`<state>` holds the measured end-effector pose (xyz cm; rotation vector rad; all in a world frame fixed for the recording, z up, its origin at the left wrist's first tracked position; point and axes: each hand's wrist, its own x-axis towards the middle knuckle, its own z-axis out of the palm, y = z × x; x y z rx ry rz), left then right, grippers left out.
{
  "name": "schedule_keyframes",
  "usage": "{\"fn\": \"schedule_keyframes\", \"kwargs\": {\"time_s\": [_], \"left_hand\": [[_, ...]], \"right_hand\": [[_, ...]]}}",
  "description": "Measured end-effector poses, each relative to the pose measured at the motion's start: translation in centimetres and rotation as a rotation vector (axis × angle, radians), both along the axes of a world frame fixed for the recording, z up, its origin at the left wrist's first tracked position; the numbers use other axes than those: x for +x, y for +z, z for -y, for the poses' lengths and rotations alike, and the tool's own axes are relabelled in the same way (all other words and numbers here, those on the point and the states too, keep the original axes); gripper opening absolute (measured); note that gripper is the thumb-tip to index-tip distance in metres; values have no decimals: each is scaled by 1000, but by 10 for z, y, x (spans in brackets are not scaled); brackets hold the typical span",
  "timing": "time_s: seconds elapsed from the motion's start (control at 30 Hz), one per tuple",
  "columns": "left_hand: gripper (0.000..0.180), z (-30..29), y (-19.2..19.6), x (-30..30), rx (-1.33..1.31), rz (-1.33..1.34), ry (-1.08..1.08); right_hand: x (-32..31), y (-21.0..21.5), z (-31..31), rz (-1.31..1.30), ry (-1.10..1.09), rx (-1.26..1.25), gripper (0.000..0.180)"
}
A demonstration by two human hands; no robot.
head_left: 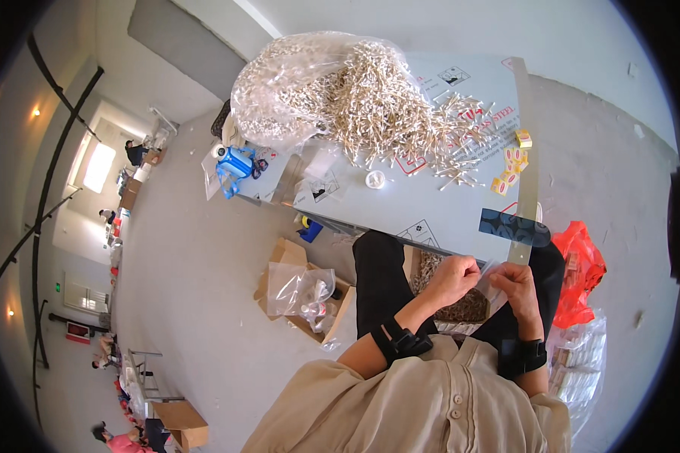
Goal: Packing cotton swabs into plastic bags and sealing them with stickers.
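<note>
My left hand (455,281) is closed, its fingertips pinching one edge of a small clear plastic bag (492,269). My right hand (518,293) pinches the other side of the bag, just to the right. Both hands are above my lap, close to the table's near edge. Under them, between my knees, sits a cardboard box (414,264) with many cotton swabs (429,269) in it. What the bag holds, if anything, I cannot make out. A large heap of cotton swabs (378,102) spills from a big clear bag (268,90) on the table (340,200).
Small yellow cards (511,167) and a round white container (375,179) lie on the table. A blue bottle (236,163) stands at its left. On the floor are an open carton (283,257) with plastic bags, a red bag (579,272) and a clear bag of packs (578,362).
</note>
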<state>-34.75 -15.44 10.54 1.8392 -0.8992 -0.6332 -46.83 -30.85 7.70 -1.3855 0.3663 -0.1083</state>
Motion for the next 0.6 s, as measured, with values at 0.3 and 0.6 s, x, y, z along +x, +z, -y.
{"fn": "schedule_keyframes", "kwargs": {"time_s": [0.3, 0.6], "left_hand": [[18, 40, -13, 5, -5, -12, 31], [12, 69, -9, 22, 38, -256, -91]], "right_hand": [[8, 20, 2, 39, -287, -37, 11], [20, 6, 33, 16, -224, 0, 15]]}}
